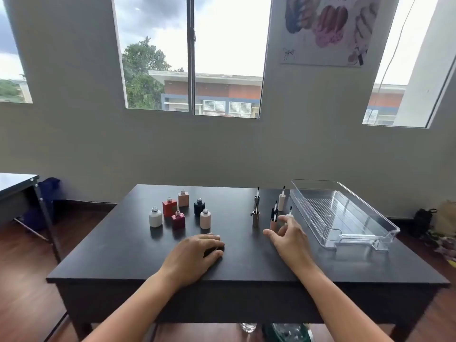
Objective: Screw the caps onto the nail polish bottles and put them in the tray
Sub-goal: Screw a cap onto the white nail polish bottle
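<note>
Several uncapped nail polish bottles stand in a cluster at the table's left middle: a white one [155, 217], a red one [169, 207], a magenta one [178, 219], a beige square one [183, 198], a dark one [199, 206] and a pale pink one [205, 218]. To their right, several caps stand brush-up, among them a metallic cap [256, 218] and a cream cap [281, 201]. A clear plastic tray [345, 233] lies empty at the right. My left hand [195, 253] rests flat on the table. My right hand [287, 236] hovers with spread fingers just in front of the caps, holding nothing.
The dark table [123, 262] stands against a wall with windows. Another table [17, 186] is at the far left. Bags and clutter [434, 225] lie on the floor to the right, and a glass [248, 327] shows under the table's front edge.
</note>
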Tool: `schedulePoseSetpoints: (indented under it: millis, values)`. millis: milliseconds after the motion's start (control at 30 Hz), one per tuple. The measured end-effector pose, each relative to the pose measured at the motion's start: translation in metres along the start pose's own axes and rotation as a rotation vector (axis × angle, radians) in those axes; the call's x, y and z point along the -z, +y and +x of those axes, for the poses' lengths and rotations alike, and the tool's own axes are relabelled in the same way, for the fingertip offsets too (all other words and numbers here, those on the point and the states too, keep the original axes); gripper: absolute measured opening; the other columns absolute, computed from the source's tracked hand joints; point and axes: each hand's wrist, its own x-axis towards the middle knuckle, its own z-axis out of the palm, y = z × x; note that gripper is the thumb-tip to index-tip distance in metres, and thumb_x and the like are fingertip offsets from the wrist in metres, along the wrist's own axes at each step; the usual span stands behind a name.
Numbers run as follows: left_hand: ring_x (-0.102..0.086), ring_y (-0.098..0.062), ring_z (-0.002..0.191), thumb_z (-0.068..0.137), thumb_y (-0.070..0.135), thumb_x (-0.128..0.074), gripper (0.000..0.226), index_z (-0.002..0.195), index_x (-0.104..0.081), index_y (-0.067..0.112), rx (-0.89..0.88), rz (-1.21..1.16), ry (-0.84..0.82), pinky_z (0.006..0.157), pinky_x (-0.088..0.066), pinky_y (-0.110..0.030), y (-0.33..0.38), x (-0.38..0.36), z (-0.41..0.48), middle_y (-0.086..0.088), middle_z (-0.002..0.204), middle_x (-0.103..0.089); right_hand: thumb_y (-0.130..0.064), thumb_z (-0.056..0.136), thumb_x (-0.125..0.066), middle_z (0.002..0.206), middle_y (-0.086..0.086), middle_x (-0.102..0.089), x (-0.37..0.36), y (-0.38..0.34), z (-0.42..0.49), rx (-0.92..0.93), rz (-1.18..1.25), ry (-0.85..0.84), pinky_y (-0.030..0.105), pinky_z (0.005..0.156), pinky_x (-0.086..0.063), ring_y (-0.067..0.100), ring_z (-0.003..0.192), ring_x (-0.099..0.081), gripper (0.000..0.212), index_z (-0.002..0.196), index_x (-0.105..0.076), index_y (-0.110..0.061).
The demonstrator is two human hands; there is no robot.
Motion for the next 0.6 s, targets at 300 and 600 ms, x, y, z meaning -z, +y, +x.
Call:
schedulePoseSetpoints:
  millis: [300, 600]
  values:
    - [-0.053, 0.003, 0.122, 0.094, 0.04, -0.057, 0.028, 0.118, -0.07, 0.036, 0.002, 0.007, 0.044, 0.096, -0.03, -0.007, -0.001, 0.001, 0.001, 0.021, 0.134, -0.06, -0.028, 0.086, -0.07, 0.101, 0.004, -0.069, -0.006, -0.001, 0.015, -0.038, -0.069, 0.004, 0.024, 0.077, -0.038, 0.025, 0.101, -0.064, 0.028, 0.109, -0.065, -0.011]
    - [-0.054, 0.004, 0.119, 0.093, 0.04, -0.058, 0.027, 0.117, -0.071, 0.034, -0.009, -0.019, 0.06, 0.095, -0.032, -0.006, -0.001, 0.0, 0.0, 0.022, 0.13, -0.062, -0.029, 0.086, -0.071, 0.09, -0.002, -0.064, -0.003, -0.005, 0.007, -0.014, -0.035, -0.002, 0.024, 0.074, -0.038, 0.02, 0.09, -0.063, 0.018, 0.097, -0.066, -0.015]
